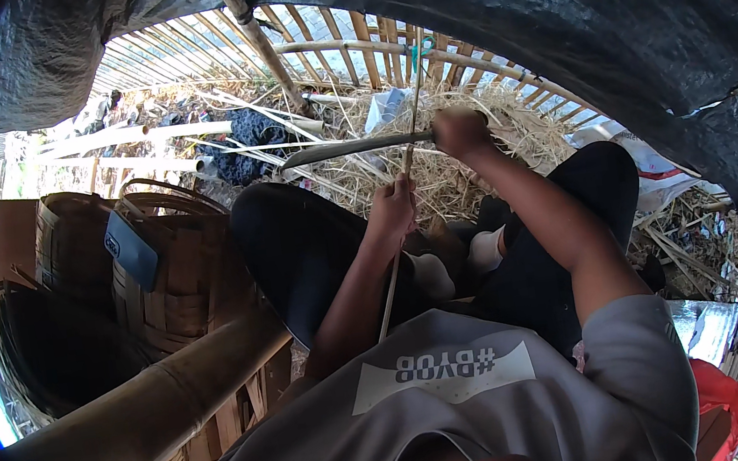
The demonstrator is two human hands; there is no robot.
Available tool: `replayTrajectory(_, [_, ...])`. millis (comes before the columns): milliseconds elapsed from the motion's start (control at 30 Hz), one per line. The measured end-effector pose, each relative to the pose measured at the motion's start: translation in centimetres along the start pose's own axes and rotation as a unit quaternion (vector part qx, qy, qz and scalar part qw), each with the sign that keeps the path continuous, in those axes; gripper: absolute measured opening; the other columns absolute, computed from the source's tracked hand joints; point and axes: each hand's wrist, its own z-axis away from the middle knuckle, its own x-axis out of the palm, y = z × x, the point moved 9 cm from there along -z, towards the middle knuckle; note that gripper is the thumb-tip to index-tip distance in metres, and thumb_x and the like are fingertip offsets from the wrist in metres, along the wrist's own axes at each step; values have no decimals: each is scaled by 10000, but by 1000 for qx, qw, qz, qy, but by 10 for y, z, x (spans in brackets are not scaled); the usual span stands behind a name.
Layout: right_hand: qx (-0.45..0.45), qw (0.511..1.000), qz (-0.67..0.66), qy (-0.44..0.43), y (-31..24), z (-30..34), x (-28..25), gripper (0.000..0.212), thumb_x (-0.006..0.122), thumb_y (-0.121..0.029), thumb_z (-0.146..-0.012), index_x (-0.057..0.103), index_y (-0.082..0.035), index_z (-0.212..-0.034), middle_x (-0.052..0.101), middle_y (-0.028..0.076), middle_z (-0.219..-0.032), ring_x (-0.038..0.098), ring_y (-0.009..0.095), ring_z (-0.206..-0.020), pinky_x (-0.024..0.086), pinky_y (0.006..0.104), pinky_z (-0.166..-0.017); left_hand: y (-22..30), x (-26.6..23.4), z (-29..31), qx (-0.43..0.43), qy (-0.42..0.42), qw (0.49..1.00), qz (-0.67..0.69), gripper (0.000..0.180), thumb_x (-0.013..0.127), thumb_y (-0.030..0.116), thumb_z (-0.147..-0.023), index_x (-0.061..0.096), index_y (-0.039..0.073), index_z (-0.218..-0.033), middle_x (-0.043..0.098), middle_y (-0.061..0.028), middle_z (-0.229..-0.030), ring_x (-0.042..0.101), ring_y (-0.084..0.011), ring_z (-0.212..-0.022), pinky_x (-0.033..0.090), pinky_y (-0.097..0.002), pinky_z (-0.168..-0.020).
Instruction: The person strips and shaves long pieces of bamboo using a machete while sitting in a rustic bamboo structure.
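Inside the curled left fingers (399, 192), a long pale strip (407, 159).

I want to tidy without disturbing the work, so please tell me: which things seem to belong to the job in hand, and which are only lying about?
Seemingly in use:
long knife, in the right hand
thin bamboo strip, in the left hand

Seemingly lying about:
woven baskets
flat blue-grey object by the baskets
black bundle
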Motion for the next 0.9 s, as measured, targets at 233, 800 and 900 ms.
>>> replayTrajectory(233, [193, 979, -12, -67, 79, -15, -19, 155, 591, -111, -795, 703, -33, -870, 706, 186, -884, 702, 346, -848, 559, 443, -740, -10, 20, 20, -32, -46, 997, -51, 332, 392, 333, -1044, 478, 86, -840, 365, 34, -524, 333, -81, -347, 260, -259, -327])
replayTrajectory(800, [28, 996, 30, 78, 62, -4, 1, 161, 629, -179, -740, 594, -83, -864, 655, 134, -669, 667, 353, -629, 527, 473, -576, -5, -2, 36, 13, -18, 994, -110, 371, 370, 338, -1051, 497, 56, -846, 386, 29, -521, 357, -69, -360, 297, -243, -335])
replayTrajectory(900, [111, 992, 26, 54, 97, -10, -1, 114, 586, -132, -763, 590, -62, -852, 664, 160, -693, 674, 359, -645, 536, 483, -585, 1, 1, 50, 15, -12, 992, -122, 380, 369, 344, -1050, 500, 54, -843, 389, 33, -528, 356, -60, -369, 299, -236, -343])
